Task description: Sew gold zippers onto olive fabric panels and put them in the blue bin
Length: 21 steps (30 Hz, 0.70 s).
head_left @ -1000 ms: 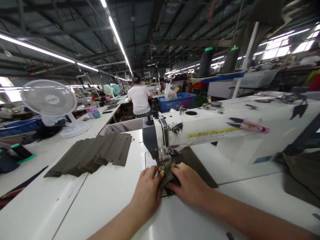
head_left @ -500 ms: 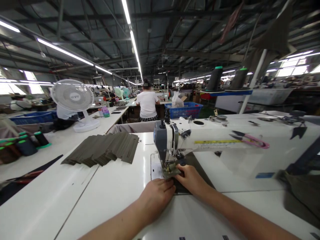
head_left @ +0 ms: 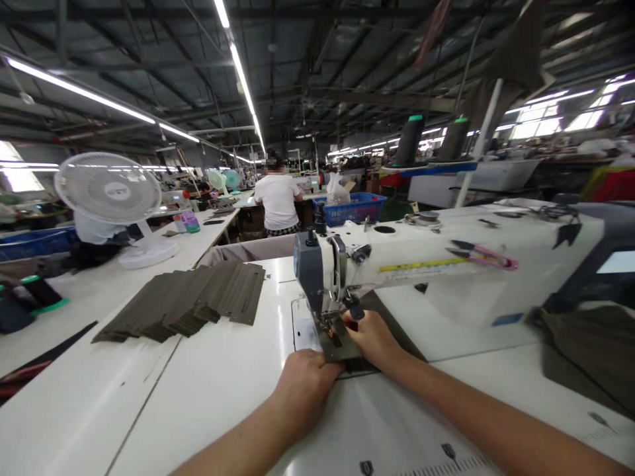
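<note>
Under the needle of a white and grey sewing machine lies an olive-grey fabric piece, with a larger dark panel behind and below it. My left hand is closed at the front edge of the piece, its thumb and fingers pinching the near corner. To the right of the presser foot, my right hand grips the right side of the same piece, fingertips curled close to the needle area and partly hidden. A fanned stack of similar olive pieces rests on the table to the left.
Pink-handled snips lie on the machine arm. A white fan and thread cones stand at left. More olive cloth is at right. Ahead, a person in white sits beside a blue basket.
The view has turned slightly right. The fabric piece now shows more of its surface, lying flatter under the foot. My right hand has shifted a little up beside the needle; my left stays at the front.
</note>
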### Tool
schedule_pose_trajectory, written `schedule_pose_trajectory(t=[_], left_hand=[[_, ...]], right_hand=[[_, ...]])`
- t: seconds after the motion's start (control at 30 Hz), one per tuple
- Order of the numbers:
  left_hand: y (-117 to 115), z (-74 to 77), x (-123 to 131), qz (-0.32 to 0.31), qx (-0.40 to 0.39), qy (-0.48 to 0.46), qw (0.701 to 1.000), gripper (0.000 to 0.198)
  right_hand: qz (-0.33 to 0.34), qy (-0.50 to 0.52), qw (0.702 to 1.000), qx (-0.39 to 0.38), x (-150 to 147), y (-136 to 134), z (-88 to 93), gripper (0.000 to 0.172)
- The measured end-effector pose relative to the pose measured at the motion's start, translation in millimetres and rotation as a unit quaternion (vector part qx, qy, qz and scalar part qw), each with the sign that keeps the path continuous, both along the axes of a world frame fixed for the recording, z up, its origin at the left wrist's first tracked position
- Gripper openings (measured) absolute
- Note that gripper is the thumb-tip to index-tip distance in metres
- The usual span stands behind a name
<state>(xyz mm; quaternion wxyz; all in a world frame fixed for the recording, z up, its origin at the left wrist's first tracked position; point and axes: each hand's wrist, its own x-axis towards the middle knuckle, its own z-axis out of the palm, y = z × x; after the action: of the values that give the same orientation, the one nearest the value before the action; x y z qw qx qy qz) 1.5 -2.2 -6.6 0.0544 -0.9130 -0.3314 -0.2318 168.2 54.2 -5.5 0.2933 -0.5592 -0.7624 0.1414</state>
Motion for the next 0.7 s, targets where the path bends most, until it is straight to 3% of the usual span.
schedule_pose_trajectory(t=[0.2, 0.47, 0.7], left_hand=[[3.6, -1.9, -0.3, -0.002, 0.036, 0.033, 0.999, 0.019], [2.4, -0.2, 1.7, 0.002, 0.013, 0.042, 0.999, 0.022], [3.3, -2.3, 3.5, -0.004, 0.005, 0.042, 0.999, 0.022]], right_hand=[[-0.068, -0.095, 0.993, 0.006, -6.8, 6.9, -1.9, 0.022], [-0.044, -0.160, 0.986, 0.006, -2.6, 8.1, 2.2, 0.021], [-0.120, -0.183, 0.976, -0.012, -10.3, 20.1, -3.2, 0.035]])
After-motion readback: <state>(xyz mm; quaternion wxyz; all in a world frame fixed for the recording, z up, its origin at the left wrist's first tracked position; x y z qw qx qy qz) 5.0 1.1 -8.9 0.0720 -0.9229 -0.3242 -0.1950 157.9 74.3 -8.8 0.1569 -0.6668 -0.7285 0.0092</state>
